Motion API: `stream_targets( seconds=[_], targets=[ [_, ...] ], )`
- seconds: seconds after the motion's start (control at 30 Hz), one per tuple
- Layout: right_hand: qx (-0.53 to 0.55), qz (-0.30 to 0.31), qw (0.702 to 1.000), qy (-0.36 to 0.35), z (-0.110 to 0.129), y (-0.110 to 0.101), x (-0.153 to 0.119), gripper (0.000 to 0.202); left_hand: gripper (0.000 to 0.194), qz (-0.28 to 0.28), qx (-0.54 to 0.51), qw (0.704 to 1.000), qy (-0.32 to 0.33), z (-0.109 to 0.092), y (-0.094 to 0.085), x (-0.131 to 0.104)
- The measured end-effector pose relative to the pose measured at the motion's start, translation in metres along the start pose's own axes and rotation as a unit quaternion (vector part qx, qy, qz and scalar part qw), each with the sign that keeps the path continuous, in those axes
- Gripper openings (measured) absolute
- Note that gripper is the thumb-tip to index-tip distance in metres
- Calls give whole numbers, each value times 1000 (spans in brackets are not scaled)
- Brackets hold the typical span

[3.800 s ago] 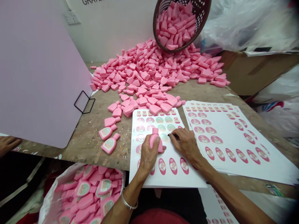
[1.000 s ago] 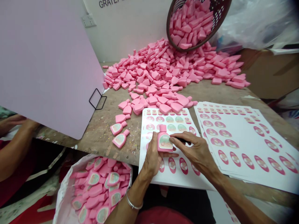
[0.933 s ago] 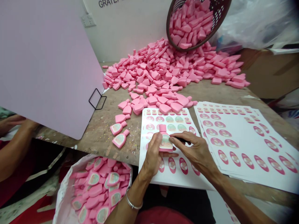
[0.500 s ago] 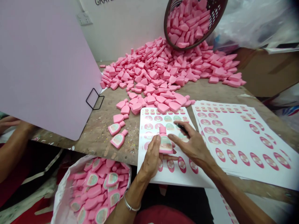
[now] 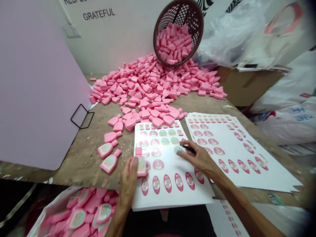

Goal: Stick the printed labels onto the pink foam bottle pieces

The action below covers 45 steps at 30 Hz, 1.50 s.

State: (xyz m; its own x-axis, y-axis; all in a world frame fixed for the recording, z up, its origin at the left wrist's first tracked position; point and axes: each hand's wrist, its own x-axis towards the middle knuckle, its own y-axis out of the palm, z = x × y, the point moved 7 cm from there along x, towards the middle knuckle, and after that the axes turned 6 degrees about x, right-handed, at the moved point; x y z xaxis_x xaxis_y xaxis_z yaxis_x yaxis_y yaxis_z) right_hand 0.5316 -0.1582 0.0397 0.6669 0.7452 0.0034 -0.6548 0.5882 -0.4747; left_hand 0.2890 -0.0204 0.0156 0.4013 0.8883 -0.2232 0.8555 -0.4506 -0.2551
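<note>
My left hand is closed around a small pink toy bottle, cap end up, with a pale label on its face. It is held over the left side of a sticker sheet printed with pink ovals, pink domes and a few green domes. My right hand grips a thin black pen-like tool near the green stickers; its exact kind is not clear. Two labelled pink bottles lie on the table left of the sheet, beside an unlabelled one.
A big heap of plain pink bottles spills from a tipped brown basket. More sticker sheets lie to the right. Below the table edge, a white sack holds labelled bottles. A pale board stands left; a carton is behind.
My left hand has carried the bottle leftward, away from my right hand, which keeps the black tool over the sheet. The camera view has turned to the right.
</note>
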Motion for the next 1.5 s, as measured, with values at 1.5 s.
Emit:
stream_targets(
  seconds=[1.5],
  targets=[
    [-241,-74,941,-226,-13,-11,6,12,33,178,-43,983,31,-34,135,8]
  ],
)
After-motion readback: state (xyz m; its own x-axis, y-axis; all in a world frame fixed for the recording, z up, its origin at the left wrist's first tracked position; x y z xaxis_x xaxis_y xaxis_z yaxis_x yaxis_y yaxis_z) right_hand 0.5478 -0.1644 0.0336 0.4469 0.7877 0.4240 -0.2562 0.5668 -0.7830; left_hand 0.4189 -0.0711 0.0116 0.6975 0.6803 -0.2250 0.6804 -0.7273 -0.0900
